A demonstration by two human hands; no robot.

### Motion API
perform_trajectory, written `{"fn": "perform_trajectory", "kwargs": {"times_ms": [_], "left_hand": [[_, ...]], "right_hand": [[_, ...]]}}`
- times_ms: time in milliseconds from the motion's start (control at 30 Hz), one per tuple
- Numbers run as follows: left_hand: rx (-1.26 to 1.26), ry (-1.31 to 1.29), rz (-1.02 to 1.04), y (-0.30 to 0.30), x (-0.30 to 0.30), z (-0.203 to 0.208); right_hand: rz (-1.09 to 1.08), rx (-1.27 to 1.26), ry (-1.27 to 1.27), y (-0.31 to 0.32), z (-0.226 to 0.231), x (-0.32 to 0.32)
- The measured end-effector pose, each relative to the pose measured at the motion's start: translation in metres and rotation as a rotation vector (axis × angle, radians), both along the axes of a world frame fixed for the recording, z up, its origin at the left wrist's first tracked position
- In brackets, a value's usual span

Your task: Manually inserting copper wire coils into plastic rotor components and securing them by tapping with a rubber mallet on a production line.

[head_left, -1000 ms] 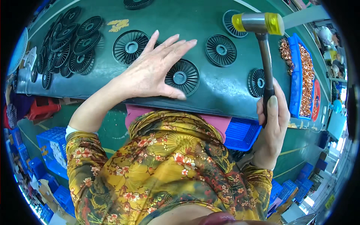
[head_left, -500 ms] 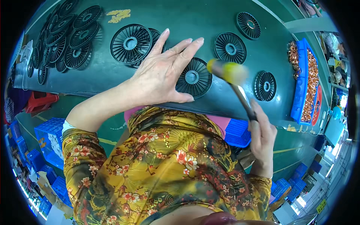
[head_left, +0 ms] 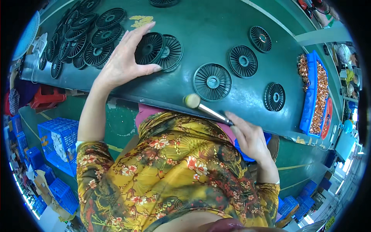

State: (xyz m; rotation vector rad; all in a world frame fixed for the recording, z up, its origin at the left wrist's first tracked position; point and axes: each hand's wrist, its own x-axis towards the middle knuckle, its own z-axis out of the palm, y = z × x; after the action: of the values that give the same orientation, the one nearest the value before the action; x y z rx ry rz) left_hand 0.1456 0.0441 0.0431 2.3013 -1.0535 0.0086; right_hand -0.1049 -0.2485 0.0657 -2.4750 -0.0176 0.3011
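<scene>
My left hand [head_left: 123, 62] curves round the left rim of a black spoked disc [head_left: 148, 49], fingers at its far edge and thumb at its near edge. That disc is tilted and partly overlaps a second spoked disc [head_left: 173, 50]. In my right hand [head_left: 250, 140] is a mallet [head_left: 211, 112] with a rounded pale-yellow head, a metal shaft and a dark grip. Its head hangs over the table's front edge, just below a spoked disc [head_left: 212, 82] that lies flat. Further right lie more such discs: one in the middle [head_left: 243, 61], a far one [head_left: 260, 39] with a copper-coloured centre, and a near one [head_left: 274, 97].
Many black discs [head_left: 83, 38] are heaped on the left of the green table [head_left: 185, 23]. A blue tray [head_left: 310, 96] of copper-coloured parts stands at the right edge, with loose ones beside it. A red stool [head_left: 47, 96] and a blue crate [head_left: 58, 143] are on the floor at left.
My left hand has moved left from above the middle disc to the overlapping pair and closed on one, which now tilts. The mallet has swung down and left, away from the discs.
</scene>
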Motion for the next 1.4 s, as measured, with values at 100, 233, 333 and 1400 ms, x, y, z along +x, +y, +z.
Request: {"fn": "perform_trajectory", "kwargs": {"times_ms": [100, 233, 333, 1400], "left_hand": [[-0.175, -0.119, 0.004, -0.018, -0.016, 0.007], [-0.145, -0.231, -0.139, -0.068, -0.065, -0.001], [-0.009, -0.165, -0.14, -0.103, -0.098, -0.033], [-0.216, 0.048, 0.153, -0.052, -0.056, -0.022]], "right_hand": [[-0.171, -0.035, -0.263, -0.009, -0.02, 0.005], [-0.466, 0.105, -0.033, -0.015, -0.003, 0.02], [-0.548, 0.408, -0.146, -0.012, 0.021, 0.016], [-0.301, 0.2, -0.337, -0.002, 0.012, 0.032]]}}
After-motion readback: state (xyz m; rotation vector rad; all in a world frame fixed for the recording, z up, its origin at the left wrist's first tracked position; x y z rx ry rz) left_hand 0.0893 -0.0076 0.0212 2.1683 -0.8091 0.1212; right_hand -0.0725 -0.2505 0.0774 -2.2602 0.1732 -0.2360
